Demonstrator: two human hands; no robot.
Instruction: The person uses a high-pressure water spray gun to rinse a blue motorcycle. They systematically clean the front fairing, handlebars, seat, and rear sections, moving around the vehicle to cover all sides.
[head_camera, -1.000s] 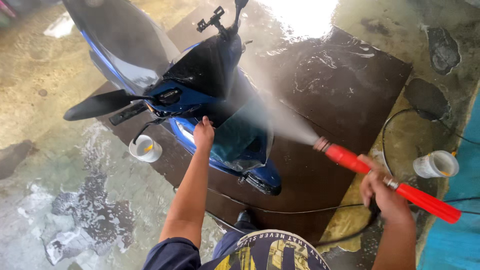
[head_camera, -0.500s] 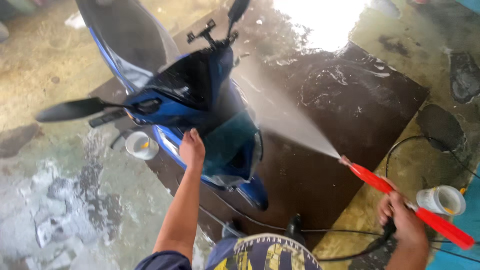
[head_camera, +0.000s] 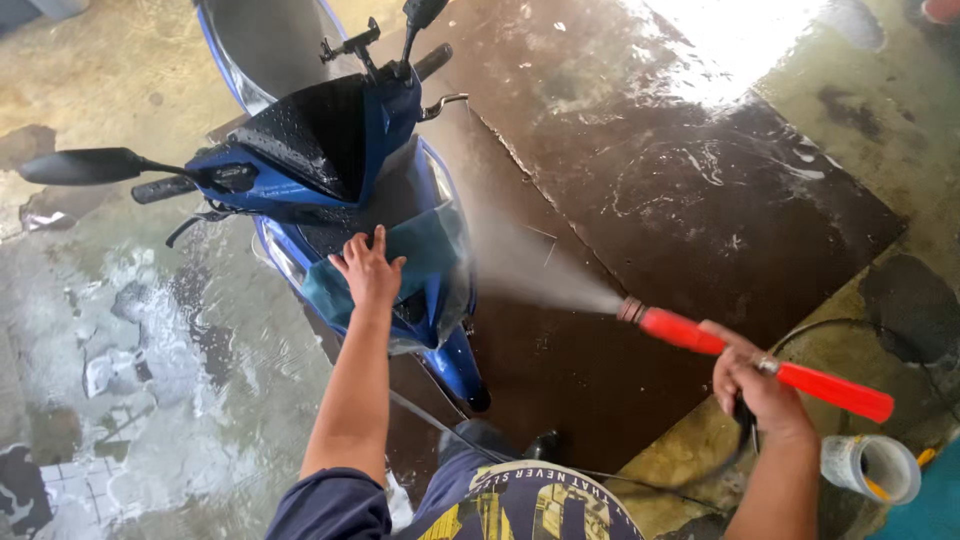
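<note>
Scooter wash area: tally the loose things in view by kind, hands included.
Blue scooter: 1
Teal cloth: 1
Red spray wand: 1
White cup: 1
Dark mat: 1
Hands: 2, left hand and right hand
Total: 7

Daylight falls from the top right, where the wet floor (head_camera: 740, 40) burns out to white glare. The scooter (head_camera: 340, 170) shows beaded highlights on its dark panel. Shadows are soft. The spray (head_camera: 530, 270) reads as pale haze. Focus is sharp throughout, with mild wide-angle bending at the edges.
</note>
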